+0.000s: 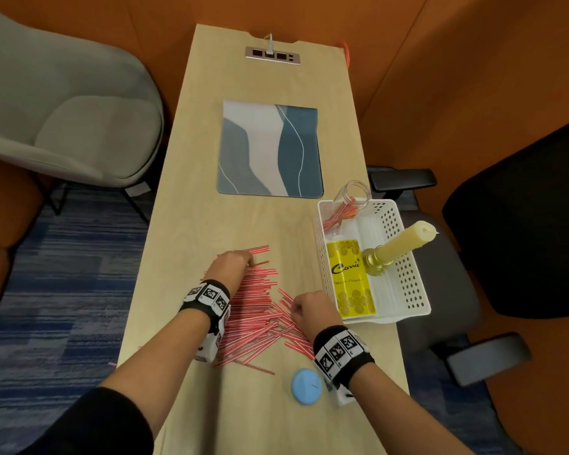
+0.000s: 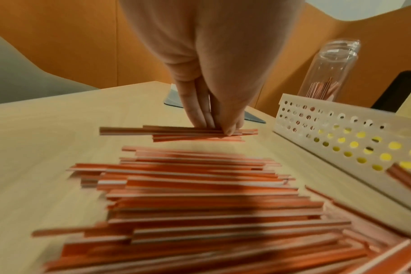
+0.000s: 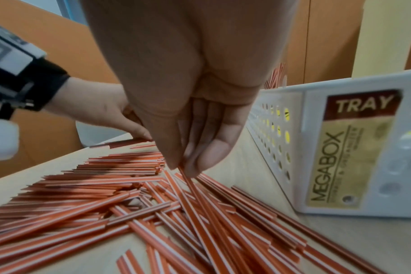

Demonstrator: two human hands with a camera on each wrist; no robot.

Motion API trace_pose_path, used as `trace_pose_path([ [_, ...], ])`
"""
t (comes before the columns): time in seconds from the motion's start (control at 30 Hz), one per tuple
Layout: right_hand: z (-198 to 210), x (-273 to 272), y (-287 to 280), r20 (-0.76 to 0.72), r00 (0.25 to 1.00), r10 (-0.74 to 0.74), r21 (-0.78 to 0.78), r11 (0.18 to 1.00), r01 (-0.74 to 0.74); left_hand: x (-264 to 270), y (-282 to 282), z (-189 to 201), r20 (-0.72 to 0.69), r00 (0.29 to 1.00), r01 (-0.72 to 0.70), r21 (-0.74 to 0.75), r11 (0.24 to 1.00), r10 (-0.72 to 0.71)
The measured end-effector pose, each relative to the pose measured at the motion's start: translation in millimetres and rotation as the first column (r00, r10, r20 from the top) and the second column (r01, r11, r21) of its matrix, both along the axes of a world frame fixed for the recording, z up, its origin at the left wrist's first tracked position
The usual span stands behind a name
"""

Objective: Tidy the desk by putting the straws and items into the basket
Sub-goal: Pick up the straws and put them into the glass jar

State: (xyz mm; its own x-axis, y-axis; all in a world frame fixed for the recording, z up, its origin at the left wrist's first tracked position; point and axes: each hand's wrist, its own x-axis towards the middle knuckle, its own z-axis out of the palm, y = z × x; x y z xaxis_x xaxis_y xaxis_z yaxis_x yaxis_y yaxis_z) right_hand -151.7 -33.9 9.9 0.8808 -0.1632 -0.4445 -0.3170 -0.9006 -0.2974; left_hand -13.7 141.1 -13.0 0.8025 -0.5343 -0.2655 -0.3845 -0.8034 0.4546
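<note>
A wide scatter of red-and-white striped straws [image 1: 260, 310] lay on the near half of the wooden tabletop [image 1: 211, 159], most of them lined up side by side, with a looser, crossed heap on the right. The left hand [image 1: 232, 265] reached to the far edge of the pile; in the left wrist view its fingers [image 2: 195, 111] were straight and pressed together, tips down on a small separate bundle of straws [image 2: 176, 132] that sat just beyond the main spread. So the left grip was flat and pressing, not closed round anything.

The right hand [image 1: 312, 310] rested over the crossed heap, just beside the near left corner of the white perforated basket [image 1: 404, 267]. In the right wrist view its fingers [image 3: 207, 148] were curled with the thumb against them, pinching a few straws [image 3: 192, 183] whose lower ends still ran down into the heap.

The basket stood at the right edge of the tabletop and held a yellow talcum powder bottle [image 1: 350, 277], a cream candle [image 1: 404, 241] in a gold holder, and a clear jar [image 1: 352, 195] tipped against the far rim with some straws inside. A blue round lid [image 1: 306, 385] lay on the tabletop near the right wrist. A blue-and-white patterned mat [image 1: 270, 147] lay further back, in the middle.
</note>
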Motion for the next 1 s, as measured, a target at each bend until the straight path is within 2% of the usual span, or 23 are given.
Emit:
trace_pose_path([
  [0.13,0.7,-6.1,1.6,0.072,0.997,0.027,0.013,1.000,-0.028,-1.2,-3.1,13.2,0.015,1.000,0.008,-0.097,0.995,-0.006],
  [0.23,6.6,-10.5,0.9,0.100,0.995,0.014,0.078,0.997,-0.022,-1.0,-2.1,20.5,0.007,1.000,0.012,-0.113,0.993,-0.011],
  [0.37,40.6,-2.0,-8.1,0.179,0.977,-0.114,0.315,0.948,0.053,-1.7,-4.9,27.1,-0.074,0.996,-0.047,-0.119,0.992,0.039],
  [0.47,83.7,20.8,-24.1,0.283,0.928,-0.244,0.435,0.895,0.103,-1.6,-8.4,28.2,-0.101,0.993,-0.065,-0.095,0.993,0.056],
  [0.57,132.4,48.1,-52.7,0.439,0.809,-0.391,0.488,0.860,0.151,-0.1,-13.4,30.8,-0.085,0.994,-0.087,-0.143,0.986,0.075],
  [0.67,168.2,71.4,-87.4,0.628,0.596,-0.500,0.510,0.843,0.170,5.5,-21.7,44.6,-0.046,0.993,-0.116,-0.274,0.955,0.108],
  [0.73,175.9,85.3,-109.2,0.705,0.478,-0.524,0.500,0.845,0.188,11.7,-30.7,61.5,-0.027,0.994,-0.109,-0.389,0.915,0.107],
  [0.8,174.2,98.0,-126.8,0.734,0.418,-0.535,0.493,0.843,0.213,18.7,-41.0,83.4,-0.032,0.990,-0.132,-0.514,0.848,0.135],
  [0.87,166.0,108.6,-138.5,0.745,0.408,-0.527,0.481,0.849,0.219,25.8,-51.6,108.0,-0.032,0.986,-0.152,-0.603,0.783,0.166],
  [0.9,159.8,112.9,-142.1,0.739,0.432,-0.517,0.468,0.855,0.223,28.4,-57.8,121.4,-0.029,0.985,-0.150,-0.635,0.758,0.171],
  [1.0,137.7,118.9,-147.7,0.658,0.567,-0.495,0.423,0.867,0.264,36.1,-81.3,159.1,-0.014,0.987,-0.120,-0.728,0.675,0.159],
])
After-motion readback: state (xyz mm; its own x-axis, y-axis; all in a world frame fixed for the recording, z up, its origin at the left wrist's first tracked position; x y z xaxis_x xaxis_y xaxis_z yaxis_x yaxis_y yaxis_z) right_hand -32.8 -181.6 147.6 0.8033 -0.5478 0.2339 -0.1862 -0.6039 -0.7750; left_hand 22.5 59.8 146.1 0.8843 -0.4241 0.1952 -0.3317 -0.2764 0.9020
